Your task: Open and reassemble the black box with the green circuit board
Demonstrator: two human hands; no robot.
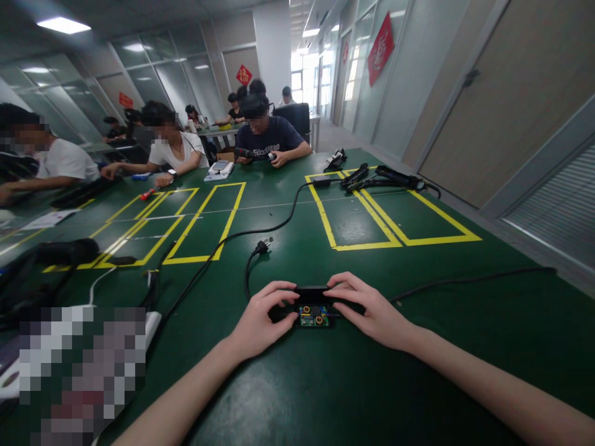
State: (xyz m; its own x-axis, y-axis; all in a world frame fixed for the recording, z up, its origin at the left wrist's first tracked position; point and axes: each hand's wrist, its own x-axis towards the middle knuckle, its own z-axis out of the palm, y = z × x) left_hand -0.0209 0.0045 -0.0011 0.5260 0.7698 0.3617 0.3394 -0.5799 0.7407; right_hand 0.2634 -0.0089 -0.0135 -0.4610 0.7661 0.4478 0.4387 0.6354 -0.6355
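Note:
In front of me on the green table lies an opened power adapter, its circuit board showing coils, wires and small parts. A black plastic case half stands raised along the board's far side. My left hand pinches the left end, fingers on the case half and thumb by the board's edge. My right hand grips the right end with its fingertips on the case half and its thumb lower, near the board. A black cord with a plug curves away behind my left hand. Another black cable runs off to the right.
Yellow tape rectangles mark the green table. Black straps or gear lie at the far right. A long cable with an inline block crosses the middle. A white power strip is at left. Several people sit across the table.

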